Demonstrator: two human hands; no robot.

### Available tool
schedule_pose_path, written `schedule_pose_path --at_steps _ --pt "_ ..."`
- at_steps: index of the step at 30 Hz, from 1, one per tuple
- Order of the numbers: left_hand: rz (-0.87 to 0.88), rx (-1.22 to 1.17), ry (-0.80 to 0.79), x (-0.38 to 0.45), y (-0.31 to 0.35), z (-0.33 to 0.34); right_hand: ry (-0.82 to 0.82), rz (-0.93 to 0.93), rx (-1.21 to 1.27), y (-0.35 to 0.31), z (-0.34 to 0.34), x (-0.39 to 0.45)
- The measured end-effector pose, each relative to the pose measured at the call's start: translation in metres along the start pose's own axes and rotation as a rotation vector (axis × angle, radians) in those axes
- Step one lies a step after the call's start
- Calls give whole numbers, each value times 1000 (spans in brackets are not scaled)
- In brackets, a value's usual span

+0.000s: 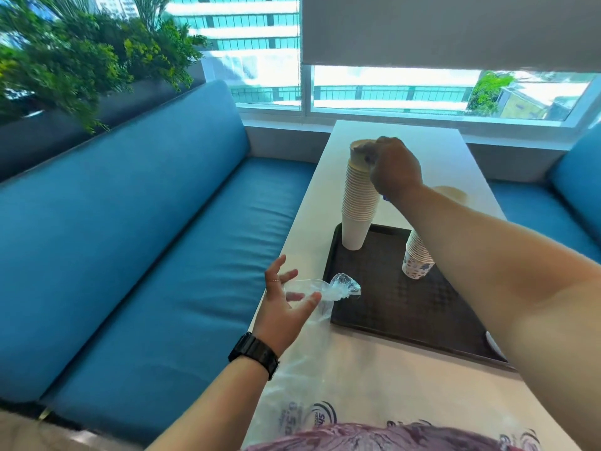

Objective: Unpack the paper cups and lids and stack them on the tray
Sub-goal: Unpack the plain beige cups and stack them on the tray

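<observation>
A tall stack of plain white paper cups stands upright on the far left corner of the dark tray. My right hand grips the top of that stack, fingers curled round the rim. A shorter stack of blue-patterned cups stands on the tray to the right, partly hidden by my right forearm. My left hand hovers at the table's left edge with fingers spread, over an empty clear plastic sleeve whose twisted end lies on the tray's near left corner.
The white table runs away toward the window. More printed plastic wrapping lies at its near end. A tan lid-like object lies behind my right arm. Blue bench seats flank both sides of the table.
</observation>
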State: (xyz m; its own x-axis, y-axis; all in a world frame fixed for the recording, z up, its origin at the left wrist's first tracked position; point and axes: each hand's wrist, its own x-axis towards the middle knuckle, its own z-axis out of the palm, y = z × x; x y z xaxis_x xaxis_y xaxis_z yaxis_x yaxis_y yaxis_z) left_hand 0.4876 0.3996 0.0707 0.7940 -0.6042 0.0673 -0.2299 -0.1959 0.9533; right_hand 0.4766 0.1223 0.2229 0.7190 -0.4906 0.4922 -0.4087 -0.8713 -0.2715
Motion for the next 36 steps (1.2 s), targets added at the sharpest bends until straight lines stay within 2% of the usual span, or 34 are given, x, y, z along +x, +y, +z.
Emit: schedule_pose_path --at_steps 10,13,19,24,29,33,36 --pt "-6 -2 -10 1 -1 1 -98 -49 -149 16 34 -23" --pt "-11 -12 -3 2 1 1 -79 -54 -149 12 33 -31" --pt "4 -21 48 11 10 -4 80 -70 133 -13 26 -72" --pt "63 -21 96 24 28 -10 152 49 444 -33 23 -125" --pt "114 -57 141 38 56 -19 -40 332 682 -41 21 -165" --pt "12 -327 257 46 69 -18 -347 436 797 -41 21 -188" --pt "-91 -537 358 51 73 -17 -468 504 878 -40 19 -201"
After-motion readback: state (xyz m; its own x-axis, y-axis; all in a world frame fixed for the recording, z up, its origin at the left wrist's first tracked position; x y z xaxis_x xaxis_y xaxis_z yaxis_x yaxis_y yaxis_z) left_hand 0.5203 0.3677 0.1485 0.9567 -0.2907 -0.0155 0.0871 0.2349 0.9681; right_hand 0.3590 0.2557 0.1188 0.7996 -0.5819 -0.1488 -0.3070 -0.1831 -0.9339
